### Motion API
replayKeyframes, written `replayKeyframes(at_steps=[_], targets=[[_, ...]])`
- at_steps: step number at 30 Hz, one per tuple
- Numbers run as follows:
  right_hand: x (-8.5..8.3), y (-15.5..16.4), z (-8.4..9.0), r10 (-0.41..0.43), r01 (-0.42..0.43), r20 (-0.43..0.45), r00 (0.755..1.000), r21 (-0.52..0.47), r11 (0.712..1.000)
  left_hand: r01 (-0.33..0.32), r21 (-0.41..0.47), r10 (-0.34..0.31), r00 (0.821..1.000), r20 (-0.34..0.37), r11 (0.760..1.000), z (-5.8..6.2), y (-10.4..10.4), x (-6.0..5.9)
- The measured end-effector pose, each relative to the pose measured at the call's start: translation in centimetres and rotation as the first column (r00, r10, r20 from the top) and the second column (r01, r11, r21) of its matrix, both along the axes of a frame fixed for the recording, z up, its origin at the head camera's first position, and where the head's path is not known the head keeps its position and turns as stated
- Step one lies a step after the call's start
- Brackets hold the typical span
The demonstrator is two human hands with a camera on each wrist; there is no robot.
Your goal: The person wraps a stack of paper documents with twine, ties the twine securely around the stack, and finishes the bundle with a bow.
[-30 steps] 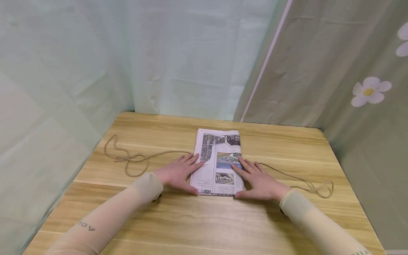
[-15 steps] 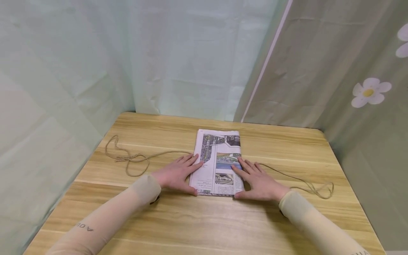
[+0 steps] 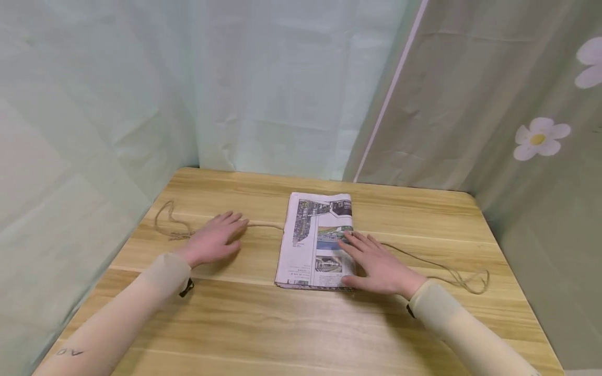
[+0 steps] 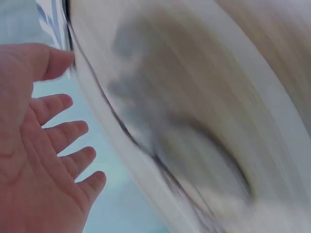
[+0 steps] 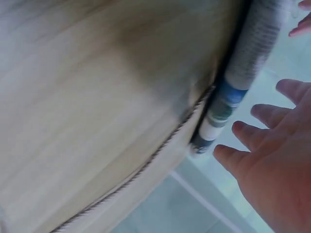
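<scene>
Across middle of wooden table [image 3: 301,329], folded newspaper [image 3: 301,258] lies flat, string [image 3: 265,225] emerging from its left and right sides. Left hand [image 3: 213,237] hovers above left string, grip wide, empty. Right hand [image 3: 381,266] over newspaper's right edge, fingers spread, empty; contact unclear.

Right hand [image 5: 274,158] near newspaper [image 5: 241,76] — twine [image 5: 154,156] at its edge

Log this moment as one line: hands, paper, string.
left hand: over string, holding nothing | right hand: over right edge of newspaper, contact unclear | newspaper: folded, on table | string: out both sides
</scene>
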State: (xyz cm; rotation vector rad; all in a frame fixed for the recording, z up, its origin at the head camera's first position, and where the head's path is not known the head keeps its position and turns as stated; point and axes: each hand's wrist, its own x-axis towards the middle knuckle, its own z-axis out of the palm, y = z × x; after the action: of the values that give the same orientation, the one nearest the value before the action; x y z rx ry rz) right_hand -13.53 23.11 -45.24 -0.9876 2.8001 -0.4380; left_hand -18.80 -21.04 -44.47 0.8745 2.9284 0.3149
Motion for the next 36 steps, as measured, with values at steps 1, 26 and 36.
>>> replayKeyframes(at_steps=[1,26,36], targets=[[0.0,-0.3,0.2,0.012,-0.012,-0.016,1.000,0.002,1.000,-0.032,-0.001,0.032,0.999,0.007,0.999,0.2,-1.1,0.0],[0.2,-10.6,2.5,0.317,-0.298,-0.171,0.933,0.128,0.946,-0.187,-0.024,0.187,0.982,-0.006,0.982,-0.4,-13.1,-0.4],[0.4,-10.3,2.0,0.314,-0.297,-0.163,0.935,0.123,0.947,-0.224,-0.005,0.224,0.975,-0.008,0.975,-0.9,-13.3,-0.6]])
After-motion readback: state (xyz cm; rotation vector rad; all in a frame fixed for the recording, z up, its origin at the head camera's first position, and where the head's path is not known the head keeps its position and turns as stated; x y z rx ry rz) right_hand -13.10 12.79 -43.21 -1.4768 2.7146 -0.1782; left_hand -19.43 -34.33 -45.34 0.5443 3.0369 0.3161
